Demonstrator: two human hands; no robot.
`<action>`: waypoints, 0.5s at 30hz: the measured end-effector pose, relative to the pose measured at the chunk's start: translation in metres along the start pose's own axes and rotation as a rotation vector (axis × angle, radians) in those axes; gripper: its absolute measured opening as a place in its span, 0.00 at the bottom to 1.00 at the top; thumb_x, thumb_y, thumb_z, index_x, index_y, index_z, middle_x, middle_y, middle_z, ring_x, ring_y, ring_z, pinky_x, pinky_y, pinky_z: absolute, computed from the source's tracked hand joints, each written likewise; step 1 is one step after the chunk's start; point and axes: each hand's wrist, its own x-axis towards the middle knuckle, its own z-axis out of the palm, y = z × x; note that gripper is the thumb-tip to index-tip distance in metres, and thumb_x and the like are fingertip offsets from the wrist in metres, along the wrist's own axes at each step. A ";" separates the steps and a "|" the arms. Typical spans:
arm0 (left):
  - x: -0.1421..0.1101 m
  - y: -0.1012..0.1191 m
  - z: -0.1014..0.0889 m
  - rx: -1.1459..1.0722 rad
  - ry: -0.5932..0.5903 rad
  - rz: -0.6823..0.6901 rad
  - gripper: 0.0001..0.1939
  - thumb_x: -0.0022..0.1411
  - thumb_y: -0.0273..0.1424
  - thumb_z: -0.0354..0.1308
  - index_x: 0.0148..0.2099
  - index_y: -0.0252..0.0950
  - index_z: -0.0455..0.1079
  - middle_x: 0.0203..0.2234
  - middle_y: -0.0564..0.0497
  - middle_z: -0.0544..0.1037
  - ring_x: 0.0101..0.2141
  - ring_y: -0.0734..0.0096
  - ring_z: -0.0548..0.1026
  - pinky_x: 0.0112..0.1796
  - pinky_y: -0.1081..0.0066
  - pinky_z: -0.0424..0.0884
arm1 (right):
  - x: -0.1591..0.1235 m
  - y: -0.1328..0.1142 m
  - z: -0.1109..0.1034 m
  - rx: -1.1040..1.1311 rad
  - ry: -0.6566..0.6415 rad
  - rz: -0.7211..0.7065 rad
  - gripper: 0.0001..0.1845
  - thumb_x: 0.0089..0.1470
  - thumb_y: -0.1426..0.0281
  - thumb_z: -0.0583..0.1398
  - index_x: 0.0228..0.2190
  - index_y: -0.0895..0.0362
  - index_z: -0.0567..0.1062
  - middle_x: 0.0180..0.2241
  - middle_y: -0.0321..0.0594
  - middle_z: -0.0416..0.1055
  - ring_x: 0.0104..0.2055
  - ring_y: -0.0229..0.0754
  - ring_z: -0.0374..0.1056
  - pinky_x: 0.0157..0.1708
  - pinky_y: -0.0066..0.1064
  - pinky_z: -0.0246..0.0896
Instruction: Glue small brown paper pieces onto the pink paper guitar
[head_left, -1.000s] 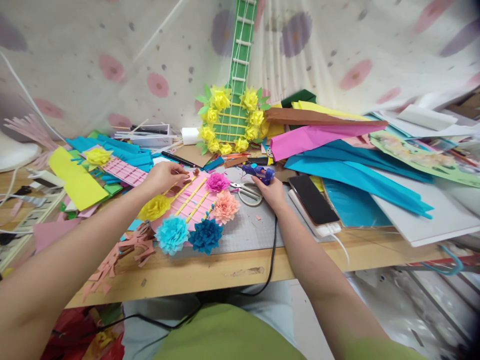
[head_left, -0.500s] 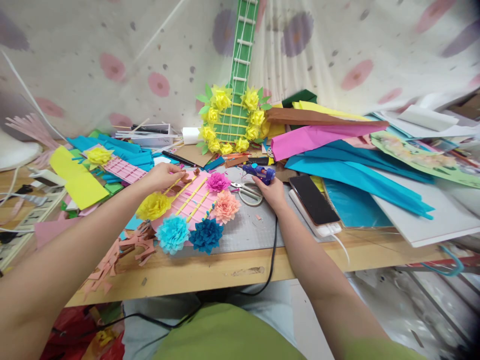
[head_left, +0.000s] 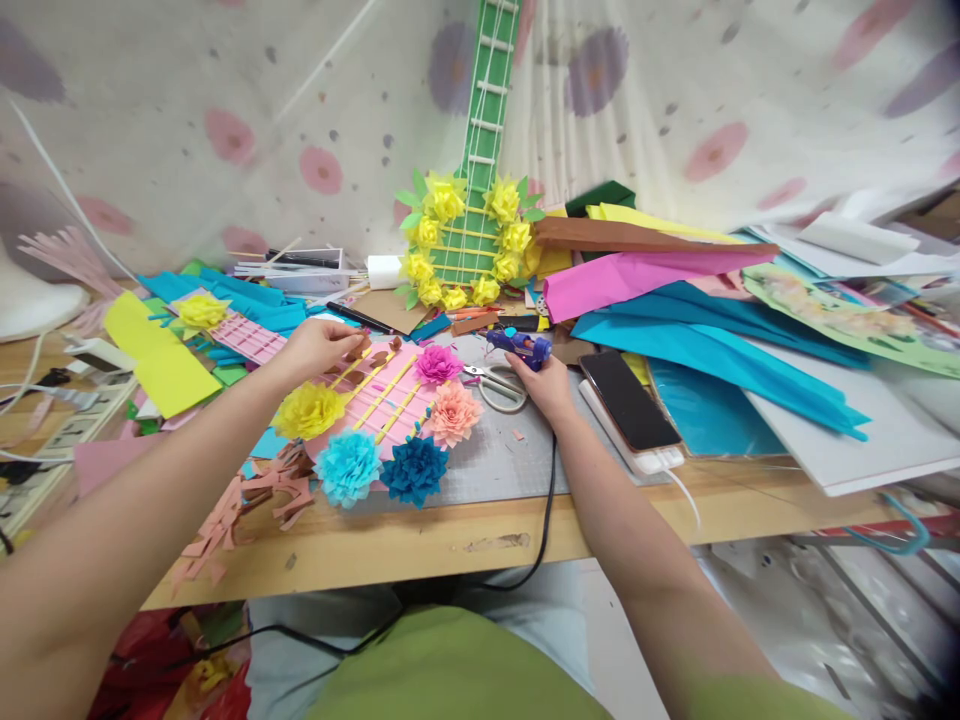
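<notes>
My right hand (head_left: 547, 385) grips a blue glue gun (head_left: 529, 348), its nozzle towards the left and its black cord hanging over the table edge. Over the upper left of a pink paper guitar (head_left: 390, 395), my left hand (head_left: 322, 348) has its fingertips pinched together; what they hold is too small to make out. Brown paper bits lie by those fingertips. Around the guitar's body sit a yellow flower (head_left: 309, 410), a light blue flower (head_left: 348, 468), a dark blue flower (head_left: 415, 471), a peach flower (head_left: 454, 414) and a magenta flower (head_left: 438, 364).
Scissors (head_left: 501, 388) lie beside the guitar on a grey cutting mat (head_left: 499, 465). A phone (head_left: 628, 398) rests on a white power bank. Behind stands a green paper guitar (head_left: 480, 160) with yellow flowers. Folded coloured paper (head_left: 705, 350) covers the right; brown scraps (head_left: 247, 510) lie front left.
My left hand has shifted slightly left and up from the brown bits. The right hand keeps the glue gun in the same place.
</notes>
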 end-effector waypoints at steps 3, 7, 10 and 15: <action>-0.003 0.000 0.002 0.009 0.042 -0.010 0.10 0.50 0.36 0.58 0.31 0.38 0.77 0.22 0.52 0.76 0.27 0.65 0.77 0.27 0.71 0.71 | 0.001 0.001 0.001 -0.004 -0.002 -0.001 0.29 0.43 0.50 0.62 0.35 0.63 0.79 0.35 0.53 0.78 0.41 0.56 0.74 0.41 0.38 0.65; -0.008 0.007 0.005 -0.101 0.040 -0.017 0.08 0.51 0.35 0.58 0.29 0.37 0.75 0.19 0.51 0.75 0.24 0.68 0.75 0.23 0.74 0.68 | 0.001 0.003 0.000 0.009 -0.006 -0.010 0.30 0.43 0.49 0.62 0.35 0.64 0.78 0.36 0.53 0.78 0.41 0.56 0.74 0.40 0.39 0.65; -0.009 0.012 0.005 -0.143 0.053 -0.026 0.06 0.50 0.33 0.59 0.26 0.36 0.74 0.19 0.50 0.76 0.24 0.69 0.75 0.23 0.74 0.67 | 0.001 0.001 -0.001 0.012 -0.004 -0.012 0.30 0.43 0.49 0.62 0.35 0.63 0.78 0.35 0.53 0.78 0.41 0.56 0.74 0.40 0.38 0.65; -0.009 0.008 0.006 -0.157 0.060 -0.025 0.07 0.48 0.33 0.61 0.30 0.37 0.76 0.19 0.50 0.77 0.24 0.68 0.76 0.22 0.74 0.66 | 0.000 0.001 -0.001 0.023 0.002 0.000 0.30 0.42 0.49 0.62 0.34 0.63 0.78 0.34 0.52 0.78 0.40 0.54 0.74 0.40 0.38 0.65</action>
